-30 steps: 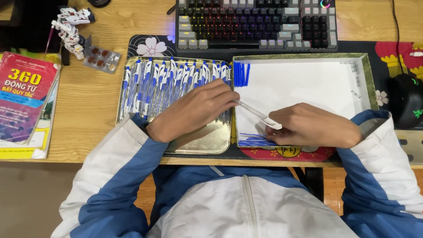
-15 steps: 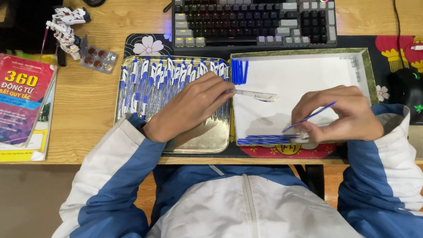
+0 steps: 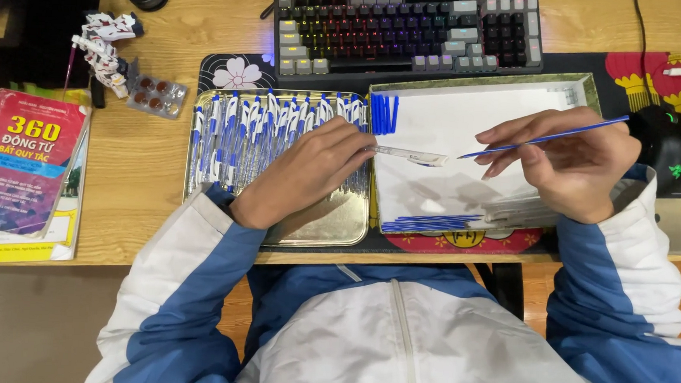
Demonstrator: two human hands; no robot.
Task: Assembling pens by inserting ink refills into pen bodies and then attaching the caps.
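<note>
Left hand [image 3: 307, 170] over the right part of the gold tray [image 3: 331, 228], fingers pinched on a clear pen barrel [image 3: 408, 155] that points right across the white-lined tray [image 3: 484, 117]. Right hand [image 3: 567, 161] above the right half of that tray, thumb and fingers closed on a thin blue refill [image 3: 545, 138], its tip aimed left at the barrel's open end, just short of touching. Against half a second ago: refill lifted higher and levelled out, tip now lined up with the barrel instead of hanging low near the front edge; barrel held in much the same place; right hand shifted up and slightly right. Rows of finished blue-and-white pens [image 3: 266, 129] filling the gold tray. More blue refills [image 3: 428, 222] along the near edge of the white tray, blue caps [image 3: 383, 112] at its far left corner. Keyboard [image 3: 407, 28] beyond both trays, book [image 3: 20, 159] far left on the desk.
</note>
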